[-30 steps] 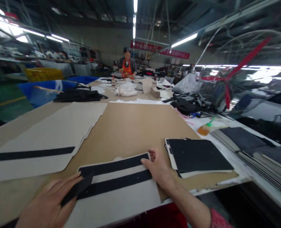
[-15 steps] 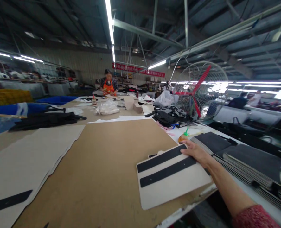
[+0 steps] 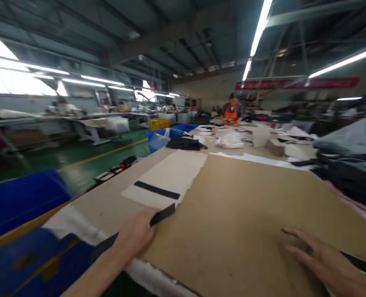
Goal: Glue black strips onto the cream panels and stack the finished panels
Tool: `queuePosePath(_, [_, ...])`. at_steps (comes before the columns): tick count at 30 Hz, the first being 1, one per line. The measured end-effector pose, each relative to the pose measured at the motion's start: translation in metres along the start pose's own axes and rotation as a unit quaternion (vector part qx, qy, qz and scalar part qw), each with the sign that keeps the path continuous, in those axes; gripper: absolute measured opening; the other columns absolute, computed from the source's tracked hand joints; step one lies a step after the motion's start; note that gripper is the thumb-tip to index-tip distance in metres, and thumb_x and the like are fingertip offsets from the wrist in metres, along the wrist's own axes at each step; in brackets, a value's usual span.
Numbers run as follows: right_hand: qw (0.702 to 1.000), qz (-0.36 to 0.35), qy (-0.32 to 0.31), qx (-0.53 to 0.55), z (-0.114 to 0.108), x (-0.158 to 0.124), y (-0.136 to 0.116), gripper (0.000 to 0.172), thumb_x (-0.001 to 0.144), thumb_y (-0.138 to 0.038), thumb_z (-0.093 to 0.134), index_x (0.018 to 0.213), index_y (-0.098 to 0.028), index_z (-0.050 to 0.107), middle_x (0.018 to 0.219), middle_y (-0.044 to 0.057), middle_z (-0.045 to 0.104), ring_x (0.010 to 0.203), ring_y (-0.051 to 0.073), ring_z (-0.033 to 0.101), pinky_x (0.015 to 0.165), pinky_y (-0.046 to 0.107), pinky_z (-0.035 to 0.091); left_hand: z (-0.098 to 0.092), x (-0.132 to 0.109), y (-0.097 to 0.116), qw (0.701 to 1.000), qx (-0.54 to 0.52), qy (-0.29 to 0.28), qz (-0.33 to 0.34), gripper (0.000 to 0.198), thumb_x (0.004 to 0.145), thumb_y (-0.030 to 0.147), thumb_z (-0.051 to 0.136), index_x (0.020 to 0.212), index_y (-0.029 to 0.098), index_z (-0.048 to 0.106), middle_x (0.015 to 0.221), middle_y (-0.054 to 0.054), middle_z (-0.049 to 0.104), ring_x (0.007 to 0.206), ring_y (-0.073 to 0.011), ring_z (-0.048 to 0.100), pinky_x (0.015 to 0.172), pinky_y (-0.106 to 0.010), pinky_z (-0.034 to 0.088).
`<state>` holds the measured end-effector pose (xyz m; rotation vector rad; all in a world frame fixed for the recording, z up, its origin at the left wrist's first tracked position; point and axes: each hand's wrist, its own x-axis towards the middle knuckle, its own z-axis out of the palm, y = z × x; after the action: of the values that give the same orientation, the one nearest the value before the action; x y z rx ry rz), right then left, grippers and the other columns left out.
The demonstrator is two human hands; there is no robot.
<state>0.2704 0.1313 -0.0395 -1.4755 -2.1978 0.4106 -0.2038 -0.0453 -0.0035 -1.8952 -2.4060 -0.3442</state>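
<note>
A long black strip (image 3: 163, 214) passes through my left hand (image 3: 138, 233), which is closed on it near the table's left front edge. One end of the strip points to the right, and the other trails down behind my wrist. Just beyond lies a cream sheet (image 3: 183, 167) with another black strip (image 3: 156, 190) across its near part. My right hand (image 3: 328, 262) is low over the brown board (image 3: 232, 214), thumb and finger apart and blurred. A small dark tip shows at its forefinger; I cannot make out what it is. A dark and pale edge shows behind this hand.
Blue bins (image 3: 24, 202) stand on the left beside the table. Farther up the table are black pieces (image 3: 185, 143), clear plastic (image 3: 230, 140) and a cardboard block (image 3: 275, 145). Dark fabric (image 3: 350, 173) is heaped at the right. A person in an orange apron (image 3: 230, 113) works at the far end.
The view has swung left. My right hand has let go of the pale panel with two black strips. My left hand has come into view gripping a black strip.
</note>
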Motion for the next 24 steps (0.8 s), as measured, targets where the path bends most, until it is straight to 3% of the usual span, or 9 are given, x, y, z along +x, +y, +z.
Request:
queuePosePath(2, [0.991, -0.04, -0.114, 0.055, 0.039, 0.009, -0.049, 0.048, 0.08, -0.052, 0.056, 0.119, -0.028, 0.068, 0.133, 0.009, 0.063, 0.124, 0.032, 0.056, 0.108, 0.05, 0.04, -0.011, 0.014, -0.032, 0.996, 0.029, 0.019, -0.08, 0.04, 0.089, 0.014, 0.044, 0.125, 0.023, 0.059, 0.127, -0.005, 0.065, 0.117, -0.0221, 0.06, 0.1, -0.035, 0.045])
queuePosePath(5, [0.963, -0.14, -0.204, 0.107, 0.083, 0.023, -0.134, 0.049, 0.085, -0.044, 0.051, 0.128, -0.022, 0.062, 0.138, 0.009, 0.058, 0.128, 0.027, 0.053, 0.11, 0.045, 0.039, -0.017, 0.046, -0.08, 0.985, 0.055, 0.027, -0.163, 0.033, 0.094, 0.017, 0.042, 0.123, 0.018, 0.058, 0.12, -0.01, 0.066, 0.109, -0.0238, 0.063, 0.095, -0.037, 0.048])
queuePosePath(8, [0.947, -0.198, -0.225, 0.117, 0.115, 0.043, -0.207, 0.055, 0.088, -0.037, 0.05, 0.138, -0.014, 0.054, 0.141, 0.013, 0.055, 0.131, 0.025, 0.049, 0.112, 0.04, 0.035, -0.01, 0.074, -0.12, 0.974, 0.064, 0.014, -0.216, 0.03, 0.096, 0.033, 0.053, 0.119, 0.014, 0.058, 0.117, -0.01, 0.063, 0.103, -0.0226, 0.063, 0.09, -0.042, 0.052])
queuePosePath(10, [0.946, -0.211, -0.22, 0.107, 0.132, 0.054, -0.241, 0.059, 0.088, -0.033, 0.05, 0.142, -0.009, 0.048, 0.145, 0.015, 0.05, 0.135, 0.025, 0.044, 0.115, 0.039, 0.03, -0.002, 0.087, -0.139, 0.969, 0.064, -0.003, -0.237, 0.033, 0.094, 0.039, 0.059, 0.116, 0.015, 0.059, 0.115, -0.009, 0.063, 0.1, -0.0213, 0.063, 0.087, -0.043, 0.054])
queuePosePath(13, [0.955, -0.196, -0.214, 0.068, 0.15, 0.061, -0.269, 0.063, 0.088, -0.032, 0.05, 0.144, -0.004, 0.044, 0.149, 0.018, 0.045, 0.138, 0.029, 0.038, 0.117, 0.041, 0.024, 0.011, 0.096, -0.154, 0.966, 0.061, -0.023, -0.249, 0.032, 0.093, 0.038, 0.06, 0.115, 0.015, 0.06, 0.113, -0.008, 0.063, 0.098, -0.0205, 0.063, 0.085, -0.041, 0.055])
queuePosePath(17, [0.961, -0.169, -0.218, 0.038, 0.157, 0.05, -0.28, 0.063, 0.088, -0.037, 0.051, 0.142, -0.006, 0.048, 0.148, 0.019, 0.044, 0.138, 0.034, 0.036, 0.116, 0.046, 0.024, 0.025, 0.091, -0.157, 0.968, 0.055, -0.021, -0.245, 0.032, 0.093, 0.039, 0.059, 0.114, 0.015, 0.06, 0.113, -0.008, 0.063, 0.1, -0.0212, 0.063, 0.087, -0.043, 0.054])
queuePosePath(21, [0.954, -0.159, -0.242, 0.076, 0.154, 0.042, -0.285, 0.063, 0.088, -0.041, 0.051, 0.141, -0.007, 0.05, 0.148, 0.019, 0.044, 0.138, 0.035, 0.034, 0.115, 0.048, 0.024, 0.028, 0.08, -0.15, 0.974, 0.039, -0.005, -0.223, 0.033, 0.094, 0.041, 0.058, 0.116, 0.015, 0.06, 0.116, -0.008, 0.063, 0.104, -0.0225, 0.062, 0.093, -0.046, 0.051])
queuePosePath(24, [0.948, -0.137, -0.252, 0.135, 0.15, 0.044, -0.293, 0.061, 0.088, -0.04, 0.05, 0.138, -0.005, 0.052, 0.142, 0.019, 0.049, 0.133, 0.032, 0.041, 0.112, 0.044, 0.028, 0.024, 0.074, -0.144, 0.979, 0.019, -0.001, -0.202, 0.034, 0.095, 0.041, 0.057, 0.117, 0.015, 0.06, 0.119, -0.009, 0.063, 0.107, -0.0229, 0.061, 0.096, -0.048, 0.049])
